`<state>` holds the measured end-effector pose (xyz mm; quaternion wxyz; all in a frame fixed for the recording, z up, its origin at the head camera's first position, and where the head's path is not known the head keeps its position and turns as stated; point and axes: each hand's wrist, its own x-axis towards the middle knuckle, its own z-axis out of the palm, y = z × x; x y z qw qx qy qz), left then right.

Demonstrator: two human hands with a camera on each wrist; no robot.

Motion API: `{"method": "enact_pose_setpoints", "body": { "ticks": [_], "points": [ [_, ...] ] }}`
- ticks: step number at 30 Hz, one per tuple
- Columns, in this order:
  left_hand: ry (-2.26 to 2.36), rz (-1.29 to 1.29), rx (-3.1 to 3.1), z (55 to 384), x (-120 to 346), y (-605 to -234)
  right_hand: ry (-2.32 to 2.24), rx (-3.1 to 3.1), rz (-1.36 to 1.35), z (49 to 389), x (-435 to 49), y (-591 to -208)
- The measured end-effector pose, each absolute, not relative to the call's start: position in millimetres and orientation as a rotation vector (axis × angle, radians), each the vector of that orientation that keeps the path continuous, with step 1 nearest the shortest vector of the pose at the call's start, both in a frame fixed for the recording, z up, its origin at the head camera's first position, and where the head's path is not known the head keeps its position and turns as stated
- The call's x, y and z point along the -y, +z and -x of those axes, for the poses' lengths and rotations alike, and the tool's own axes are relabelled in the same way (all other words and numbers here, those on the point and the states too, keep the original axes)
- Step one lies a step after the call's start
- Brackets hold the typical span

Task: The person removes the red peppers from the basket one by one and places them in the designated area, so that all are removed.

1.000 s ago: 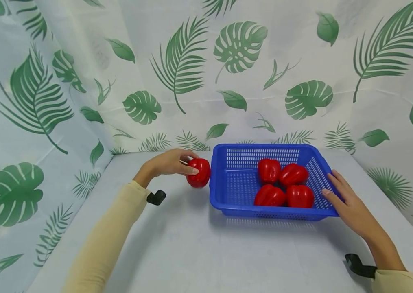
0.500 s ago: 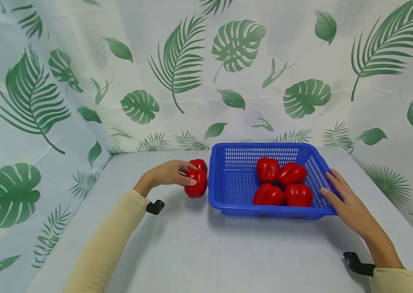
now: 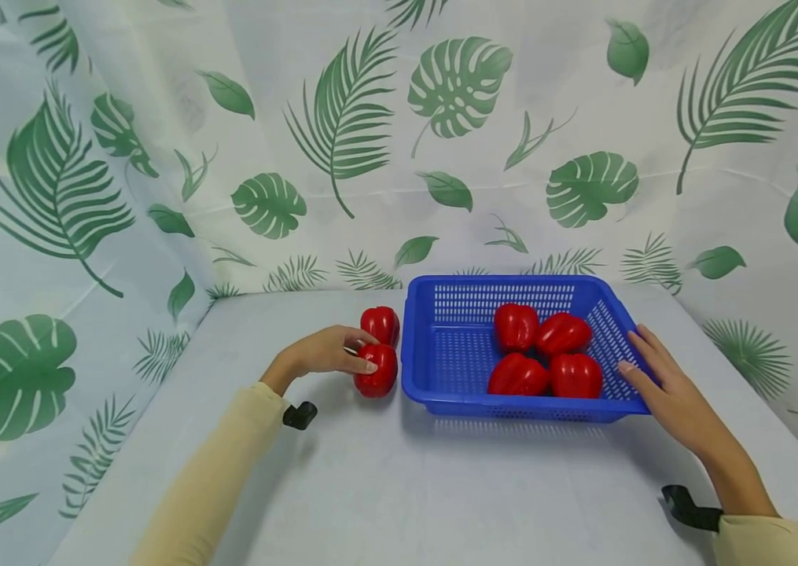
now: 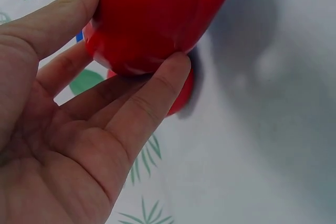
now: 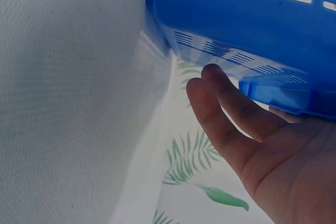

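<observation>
My left hand (image 3: 324, 351) holds a red bell pepper (image 3: 377, 376) between thumb and fingers, left of the blue basket (image 3: 505, 406). The left wrist view shows the held bell pepper (image 4: 152, 19) close, with a fingertip against its underside. A second red bell pepper (image 3: 380, 322) stands just behind it on the table. My right hand (image 3: 678, 397) grips the basket's right rim, thumb over the edge. In the right wrist view two fingers (image 5: 207, 106) stretch out loosely below the basket wall (image 5: 236, 19).
Several red bell peppers (image 3: 517, 375) lie in the right half of the basket. The white table (image 3: 455, 495) extends in front of it. A white cloth backdrop (image 3: 363, 236) with green leaf prints rises behind and on both sides.
My left hand has brought its bell pepper toward the front of the table, uncovering the bell pepper behind. My right hand and the basket have stayed in place.
</observation>
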<state>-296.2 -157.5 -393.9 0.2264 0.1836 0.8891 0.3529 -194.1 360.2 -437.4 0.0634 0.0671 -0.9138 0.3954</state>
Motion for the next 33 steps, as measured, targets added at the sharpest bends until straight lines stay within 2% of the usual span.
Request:
{"method": "enact_pose_setpoints", "body": {
  "ticks": [10, 33],
  "points": [
    [0.965, -0.474, -2.46, 295, 159, -411, 1.219, 2.758, -0.201, 195, -359, -439],
    [1.086, -0.405, -2.36, 288, 152, -423, 1.217, 2.754, -0.203, 193, -359, -435]
  ]
}}
